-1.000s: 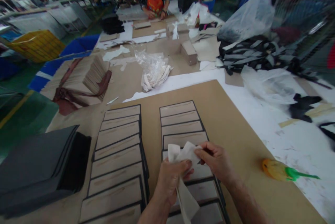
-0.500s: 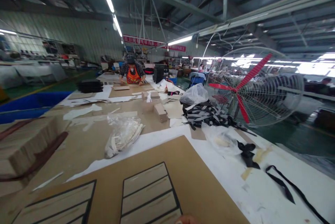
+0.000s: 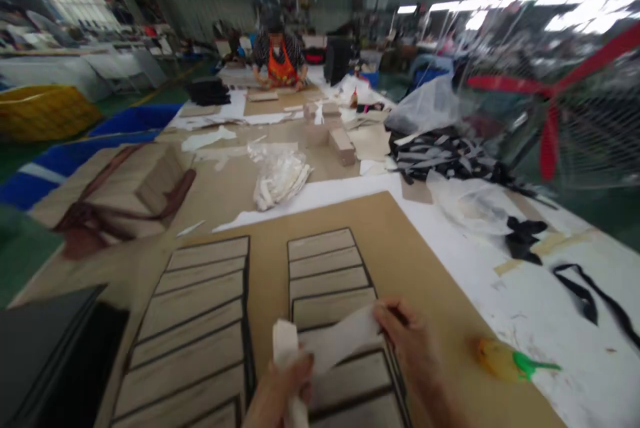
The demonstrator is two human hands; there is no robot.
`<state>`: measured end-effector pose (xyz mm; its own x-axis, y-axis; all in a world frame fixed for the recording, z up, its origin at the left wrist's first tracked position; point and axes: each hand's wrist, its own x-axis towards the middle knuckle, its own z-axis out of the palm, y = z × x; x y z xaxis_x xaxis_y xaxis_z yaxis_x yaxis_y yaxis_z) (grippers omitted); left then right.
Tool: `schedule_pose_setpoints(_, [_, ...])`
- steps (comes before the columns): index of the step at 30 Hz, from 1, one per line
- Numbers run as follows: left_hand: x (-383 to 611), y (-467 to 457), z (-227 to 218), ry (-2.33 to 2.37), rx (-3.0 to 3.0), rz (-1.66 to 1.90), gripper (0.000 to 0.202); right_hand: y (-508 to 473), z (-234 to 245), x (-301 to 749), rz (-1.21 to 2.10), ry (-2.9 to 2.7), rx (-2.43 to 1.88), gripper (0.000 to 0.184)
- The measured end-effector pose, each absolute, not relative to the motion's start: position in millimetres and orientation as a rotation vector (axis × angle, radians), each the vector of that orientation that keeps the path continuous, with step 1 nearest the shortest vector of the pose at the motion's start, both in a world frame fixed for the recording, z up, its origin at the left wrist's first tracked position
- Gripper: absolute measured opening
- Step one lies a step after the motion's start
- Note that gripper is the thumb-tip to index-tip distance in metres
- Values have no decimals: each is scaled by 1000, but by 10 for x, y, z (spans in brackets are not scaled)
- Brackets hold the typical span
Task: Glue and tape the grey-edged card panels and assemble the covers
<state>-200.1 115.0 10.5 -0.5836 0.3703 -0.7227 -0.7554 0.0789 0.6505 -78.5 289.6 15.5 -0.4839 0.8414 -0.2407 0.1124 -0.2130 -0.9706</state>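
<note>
My left hand (image 3: 285,385) is closed around a bundle of white strips (image 3: 285,340) at the lower middle. My right hand (image 3: 407,341), blurred by motion, pinches the end of a thin whitish strip (image 3: 347,338). That strip stretches between my two hands, its left end close to the bundle. Below my hands lies a row of overlapping beige panels (image 3: 327,251) with dark edges. A second such row (image 3: 195,315) runs to its left. Both rows rest on a brown board (image 3: 400,235). Right of my right hand lies a yellowish bottle with a green nozzle (image 3: 505,359).
Brown ties bind a stack of beige boards (image 3: 135,188) at the left. Black sheets (image 3: 55,355) occupy the near left corner. Beyond are a plastic bag of pale strips (image 3: 281,175), a heap of black strips (image 3: 450,155), a fan (image 3: 550,91) and a person in an orange apron (image 3: 280,67).
The view has tilted down and turned left. Both hands now show, with the strips between them; earlier only a fingertip showed at the bottom edge.
</note>
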Motion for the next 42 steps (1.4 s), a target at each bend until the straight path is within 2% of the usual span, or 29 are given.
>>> schedule_pose_setpoints(2, [-2020,1104,124,1400,-491,1681,51,2906,140,-759,1777,-1502,-1160,31])
schedule_pose_setpoints(16, [-2058,998,-10,1427,-541,1782,40,2814,-205,-550,1992,-1381,-1386,36])
schedule_pose_setpoints(25, [-2118,1050,-91,1480,-664,1767,44,2920,-322,-515,1873,-1408,-1408,37])
schedule_pose_setpoints(31, [-2288,1228,-97,1556,-481,1782,36,3100,-428,-646,1697,-1573,-1330,33])
schedule_pose_setpoints(35, [-2386,1360,-130,1585,-466,1817,38,3205,-541,-728,1593,-1675,-1327,34])
schedule_pose_setpoints(42, [-2465,1439,-314,1817,-383,1691,32,3269,-718,-753,1471,-1814,-1353,35])
